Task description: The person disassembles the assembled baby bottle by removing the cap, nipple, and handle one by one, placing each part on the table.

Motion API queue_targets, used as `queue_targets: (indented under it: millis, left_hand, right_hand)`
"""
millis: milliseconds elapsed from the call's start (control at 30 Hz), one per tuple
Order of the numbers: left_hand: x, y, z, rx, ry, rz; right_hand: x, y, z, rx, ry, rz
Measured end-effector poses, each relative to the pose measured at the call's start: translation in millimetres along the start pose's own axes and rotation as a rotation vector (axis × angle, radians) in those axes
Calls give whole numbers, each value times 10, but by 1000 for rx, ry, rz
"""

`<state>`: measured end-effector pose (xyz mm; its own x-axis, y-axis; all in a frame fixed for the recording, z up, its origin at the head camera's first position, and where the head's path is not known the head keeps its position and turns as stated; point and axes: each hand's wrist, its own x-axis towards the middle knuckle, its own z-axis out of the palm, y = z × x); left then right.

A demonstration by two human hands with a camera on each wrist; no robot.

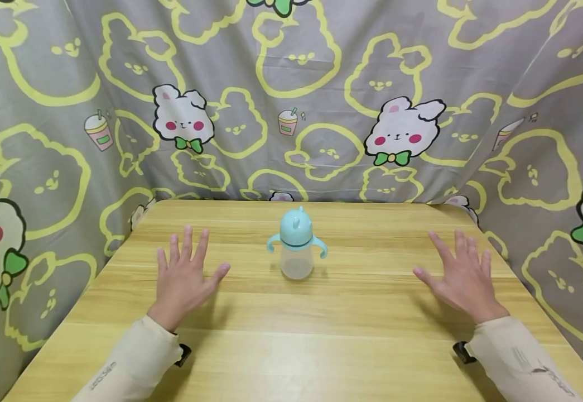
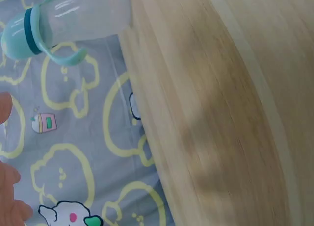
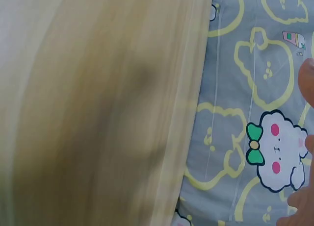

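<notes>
A baby bottle (image 1: 297, 262) with a light-blue domed lid, two curved side handles and a translucent body stands upright near the middle of the table. Left of it, my left hand (image 1: 183, 282) is spread palm down above the wood, its fingers straight and apart from the bottle. On the far side, my right hand (image 1: 464, 279) is held the same way, also touching nothing. The left wrist view shows the bottle (image 2: 83, 17) at its upper left corner, with a few fingertips at the left edge. In the right wrist view, only fingertips (image 3: 306, 84) appear at the right edge.
The light wooden table (image 1: 301, 335) ends at a straight back edge. A grey curtain (image 1: 316, 67) with yellow outlines and white cartoon rabbits hangs behind it and along both sides. A dark wrist strap (image 1: 183, 355) shows beneath the left sleeve, another (image 1: 464, 352) beneath the right.
</notes>
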<state>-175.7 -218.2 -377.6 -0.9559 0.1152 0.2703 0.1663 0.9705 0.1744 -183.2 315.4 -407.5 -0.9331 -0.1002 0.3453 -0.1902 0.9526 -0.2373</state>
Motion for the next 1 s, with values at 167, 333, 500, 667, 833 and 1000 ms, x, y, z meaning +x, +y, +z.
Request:
queue_targets:
  millis: [167, 333, 500, 667, 833, 1000]
  left_hand:
    - [46, 82, 29, -9, -2, 10]
    - [72, 174, 92, -15, -7, 19]
    - [64, 266, 148, -54, -13, 27]
    - [80, 395, 160, -121, -41, 40]
    - [93, 502, 158, -137, -33, 67]
    - [105, 567, 190, -93, 16, 120]
  right_hand:
    - [80, -67, 0, 16, 14, -37]
    - [186, -171, 0, 43, 45, -86]
    - [266, -294, 19, 55, 47, -121]
    - [309, -394, 48, 75, 67, -156]
    - [346, -479, 71, 91, 81, -178]
    - [383, -562, 90, 102, 94, -198]
